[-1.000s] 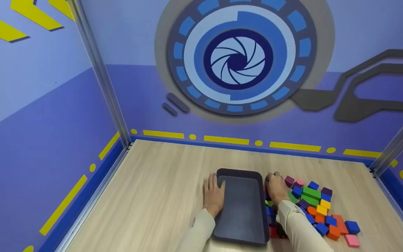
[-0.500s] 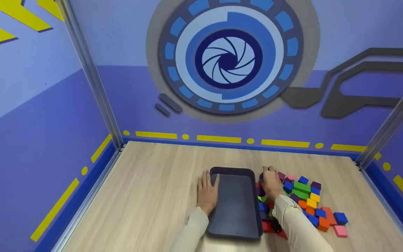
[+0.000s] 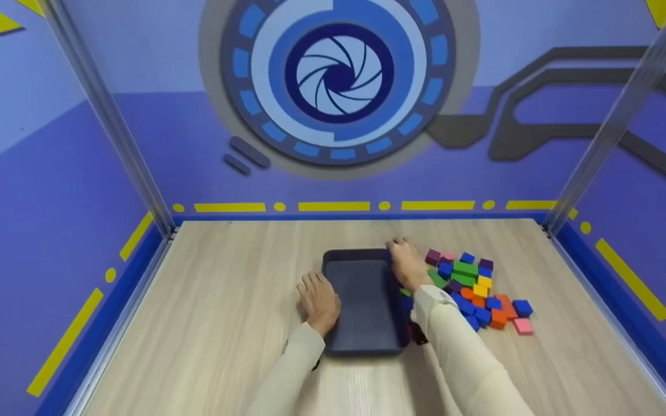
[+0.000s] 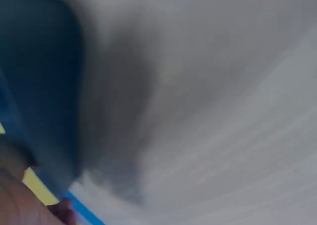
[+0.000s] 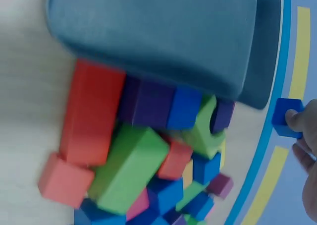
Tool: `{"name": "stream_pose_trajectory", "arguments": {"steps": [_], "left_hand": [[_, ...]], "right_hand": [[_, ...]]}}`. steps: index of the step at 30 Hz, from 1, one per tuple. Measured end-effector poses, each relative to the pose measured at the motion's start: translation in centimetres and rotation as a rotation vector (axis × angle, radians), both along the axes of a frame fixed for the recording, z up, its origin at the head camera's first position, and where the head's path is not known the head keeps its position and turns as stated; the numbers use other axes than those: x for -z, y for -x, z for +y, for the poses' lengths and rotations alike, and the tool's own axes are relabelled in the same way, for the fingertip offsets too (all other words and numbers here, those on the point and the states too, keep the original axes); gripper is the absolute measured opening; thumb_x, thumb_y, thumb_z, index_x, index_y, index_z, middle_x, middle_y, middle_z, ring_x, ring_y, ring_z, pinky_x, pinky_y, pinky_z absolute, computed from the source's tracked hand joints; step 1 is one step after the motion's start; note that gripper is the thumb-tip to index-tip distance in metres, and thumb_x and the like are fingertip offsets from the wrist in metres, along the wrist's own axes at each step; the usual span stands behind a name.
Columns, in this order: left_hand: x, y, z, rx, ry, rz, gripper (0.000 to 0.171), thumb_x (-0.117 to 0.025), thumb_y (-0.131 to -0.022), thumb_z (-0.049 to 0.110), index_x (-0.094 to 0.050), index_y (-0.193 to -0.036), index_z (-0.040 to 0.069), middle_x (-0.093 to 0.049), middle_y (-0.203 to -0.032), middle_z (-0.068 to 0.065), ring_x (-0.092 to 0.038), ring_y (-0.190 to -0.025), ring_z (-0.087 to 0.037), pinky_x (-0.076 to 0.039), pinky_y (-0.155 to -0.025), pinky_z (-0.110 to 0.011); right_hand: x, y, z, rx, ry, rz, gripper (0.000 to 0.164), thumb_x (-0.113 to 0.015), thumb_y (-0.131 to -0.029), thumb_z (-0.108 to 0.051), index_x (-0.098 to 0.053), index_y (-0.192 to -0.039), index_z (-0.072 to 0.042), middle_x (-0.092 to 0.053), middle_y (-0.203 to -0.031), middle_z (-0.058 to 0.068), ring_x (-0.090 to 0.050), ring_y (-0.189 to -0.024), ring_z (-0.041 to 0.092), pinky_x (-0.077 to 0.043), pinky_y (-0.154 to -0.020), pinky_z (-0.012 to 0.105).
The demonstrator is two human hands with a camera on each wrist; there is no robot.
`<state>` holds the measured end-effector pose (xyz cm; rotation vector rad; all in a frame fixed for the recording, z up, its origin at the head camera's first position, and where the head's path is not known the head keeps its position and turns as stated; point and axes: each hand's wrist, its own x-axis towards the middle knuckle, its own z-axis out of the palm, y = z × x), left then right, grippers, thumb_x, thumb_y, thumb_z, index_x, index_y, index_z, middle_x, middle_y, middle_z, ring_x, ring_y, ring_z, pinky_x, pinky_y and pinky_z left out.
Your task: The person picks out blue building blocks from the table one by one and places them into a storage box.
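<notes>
A shallow dark grey tray [image 3: 365, 306] stands on the wooden table, its long sides running away from me. Along its left rim is my left hand [image 3: 317, 300], palm down with loosely bent fingers and nothing in its grasp. My right hand [image 3: 408, 266] is at the tray's far right corner. Between thumb and fingers it pinches a blue cube [image 5: 283, 118], mostly hidden by the hand from the head. To the tray's right lies a pile of coloured blocks, among them a green block [image 5: 131, 168], a long red block [image 5: 92, 113] and a purple block [image 5: 147, 101].
At the pile's near right edge lie a pink block [image 3: 522, 326] and a blue block [image 3: 522, 308]. A blue-purple wall [image 3: 136, 133] with yellow marks closes the table's back, and side walls with metal posts flank it. Bare tabletop [image 3: 229, 312] stretches left of the tray.
My right hand has moved left from the blocks to the tray's far right corner. My left hand has slid back a little along the rim, its thumb off the rim. The head view has shifted.
</notes>
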<state>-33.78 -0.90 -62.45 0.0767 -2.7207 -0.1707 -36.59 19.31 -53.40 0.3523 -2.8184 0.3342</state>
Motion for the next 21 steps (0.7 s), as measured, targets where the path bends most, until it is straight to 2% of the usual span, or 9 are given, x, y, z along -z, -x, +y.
{"name": "stream_pose_trajectory", "arguments": {"steps": [2,4,7,10,12,17,21], "left_hand": [[-0.1,-0.4,0.1,-0.028,0.012,-0.062,0.039,-0.078,-0.084,0.024,-0.060,-0.110,0.002,-0.059,-0.101,-0.012,-0.052,-0.096,-0.026,-0.040,-0.086,-0.041],[0.6,-0.9,0.2,-0.025,0.009,-0.067,0.033,-0.077,-0.085,0.019,-0.059,-0.107,0.004,-0.060,-0.098,-0.011,-0.052,-0.093,-0.026,-0.040,-0.084,-0.040],[2.0,-1.5,0.3,-0.007,0.001,0.029,0.017,-0.069,-0.091,0.008,-0.056,-0.101,0.004,-0.062,-0.092,-0.012,-0.053,-0.086,-0.025,-0.040,-0.079,-0.039],[2.6,-1.6,0.3,0.006,-0.011,0.086,0.008,-0.062,-0.095,0.004,-0.055,-0.099,0.004,-0.064,-0.087,-0.012,-0.054,-0.082,-0.026,-0.041,-0.076,-0.039],[2.7,-1.5,0.5,0.006,-0.018,0.077,0.008,-0.061,-0.096,0.004,-0.055,-0.100,0.004,-0.065,-0.085,-0.012,-0.055,-0.081,-0.026,-0.041,-0.076,-0.039],[1.7,-2.0,0.8,-0.003,0.012,0.087,0.009,-0.056,-0.097,0.007,-0.055,-0.105,0.004,-0.068,-0.084,-0.010,-0.058,-0.080,-0.025,-0.041,-0.073,-0.035],[0.9,-2.6,0.6,-0.029,0.047,0.120,0.008,-0.055,-0.096,0.009,-0.057,-0.103,0.006,-0.069,-0.082,-0.007,-0.059,-0.079,-0.022,-0.040,-0.070,-0.031]], "right_hand": [[-0.1,0.3,-1.6,-0.033,0.013,-0.026,0.032,-0.064,-0.088,0.014,-0.069,-0.117,0.003,-0.069,-0.117,0.021,-0.066,-0.110,0.038,-0.056,-0.096,0.050],[0.2,0.3,-3.0,-0.060,0.005,-0.064,0.032,-0.063,-0.089,0.015,-0.069,-0.119,0.003,-0.069,-0.118,0.020,-0.066,-0.110,0.037,-0.056,-0.097,0.048],[1.4,-0.2,-4.9,-0.079,-0.033,-0.093,0.030,-0.067,-0.089,0.012,-0.070,-0.117,0.001,-0.070,-0.118,0.018,-0.066,-0.111,0.035,-0.057,-0.096,0.047],[2.6,-0.6,-6.4,-0.106,-0.061,-0.088,0.027,-0.070,-0.087,0.011,-0.072,-0.111,0.001,-0.071,-0.114,0.017,-0.065,-0.110,0.034,-0.058,-0.092,0.045],[3.4,-0.8,-7.2,-0.130,-0.079,-0.084,0.025,-0.071,-0.086,0.012,-0.072,-0.108,0.001,-0.072,-0.111,0.017,-0.066,-0.107,0.034,-0.059,-0.089,0.045],[4.7,-1.1,-8.6,-0.151,-0.108,-0.106,0.024,-0.072,-0.084,0.011,-0.072,-0.105,0.000,-0.072,-0.108,0.016,-0.068,-0.102,0.032,-0.060,-0.086,0.042],[5.6,-1.0,-9.5,-0.154,-0.076,-0.078,0.021,-0.073,-0.086,0.008,-0.071,-0.106,0.001,-0.069,-0.108,0.016,-0.069,-0.099,0.031,-0.060,-0.085,0.041]]}}
